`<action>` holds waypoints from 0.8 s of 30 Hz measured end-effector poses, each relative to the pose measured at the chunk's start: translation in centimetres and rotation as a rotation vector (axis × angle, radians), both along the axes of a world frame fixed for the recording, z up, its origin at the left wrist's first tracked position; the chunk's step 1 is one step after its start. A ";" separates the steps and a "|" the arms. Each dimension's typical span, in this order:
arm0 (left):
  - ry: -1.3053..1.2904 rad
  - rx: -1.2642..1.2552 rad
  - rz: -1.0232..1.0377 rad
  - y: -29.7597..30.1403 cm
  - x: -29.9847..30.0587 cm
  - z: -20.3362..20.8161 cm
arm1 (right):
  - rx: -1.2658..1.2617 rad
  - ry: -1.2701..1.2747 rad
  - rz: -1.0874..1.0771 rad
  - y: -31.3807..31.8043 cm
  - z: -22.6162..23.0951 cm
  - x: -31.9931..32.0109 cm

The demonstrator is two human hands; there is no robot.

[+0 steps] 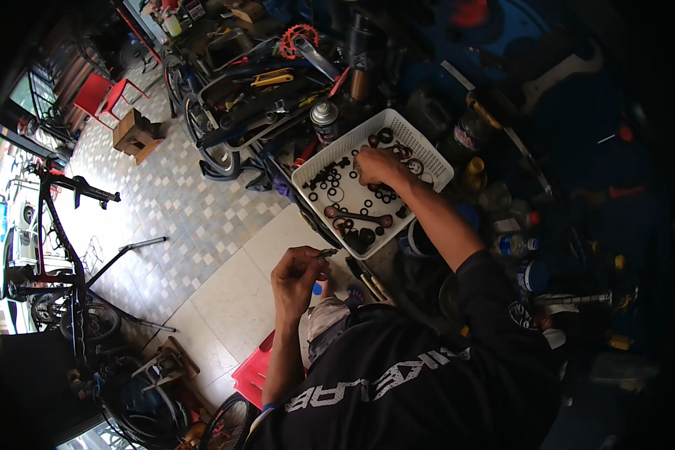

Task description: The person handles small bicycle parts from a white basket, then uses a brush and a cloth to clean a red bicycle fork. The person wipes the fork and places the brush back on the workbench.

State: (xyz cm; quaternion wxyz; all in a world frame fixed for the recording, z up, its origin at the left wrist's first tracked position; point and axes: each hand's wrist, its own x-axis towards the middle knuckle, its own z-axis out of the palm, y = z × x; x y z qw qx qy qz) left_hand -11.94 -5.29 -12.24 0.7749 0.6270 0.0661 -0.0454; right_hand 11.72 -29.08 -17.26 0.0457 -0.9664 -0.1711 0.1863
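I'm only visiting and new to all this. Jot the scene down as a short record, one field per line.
Left hand: pinches a small dark metallic part
Right hand: down inside a white perforated plastic basket; whether it grips anything is hidden
Basket contents: small black rings, a long dark link-shaped piece
Beside the basket: a silver-topped spray can

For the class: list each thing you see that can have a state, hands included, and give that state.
Left hand: raised outside the basket, fingers closed on a small part
Small part: pinched in the left hand
Right hand: inside the basket; grip unclear
White basket: upright, holding loose parts
Dark bar: lying in the basket
Spray can: apparently upright
Red chair: upright
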 end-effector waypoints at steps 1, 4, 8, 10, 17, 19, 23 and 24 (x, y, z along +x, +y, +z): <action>0.009 -0.009 0.002 0.1 -0.5 0.0 | 0.002 0.017 0.023 -0.1 -0.3 -0.3; 0.016 -0.158 0.016 -0.1 -1.8 -0.4 | 0.000 0.055 0.058 0.1 -1.4 -1.1; -0.012 -0.180 0.084 -0.3 -3.1 -0.9 | 0.119 -0.022 0.025 1.0 -0.7 -2.5; -0.020 -0.175 0.096 -0.4 -3.3 -1.1 | 0.143 -0.106 0.025 1.0 -0.5 -3.1; -0.019 -0.118 0.142 -2.7 -4.0 1.0 | 0.633 -0.180 -0.030 0.6 5.7 -10.3; -0.021 -0.143 0.141 -3.3 -4.0 1.4 | 0.881 -0.190 0.037 0.9 8.8 -14.1; -0.029 -0.155 0.116 -4.7 -4.1 2.7 | 1.049 -0.321 0.216 0.3 11.2 -19.8; -0.036 -0.168 0.107 -5.0 -4.2 3.1 | 1.039 -0.352 0.245 0.1 11.4 -20.6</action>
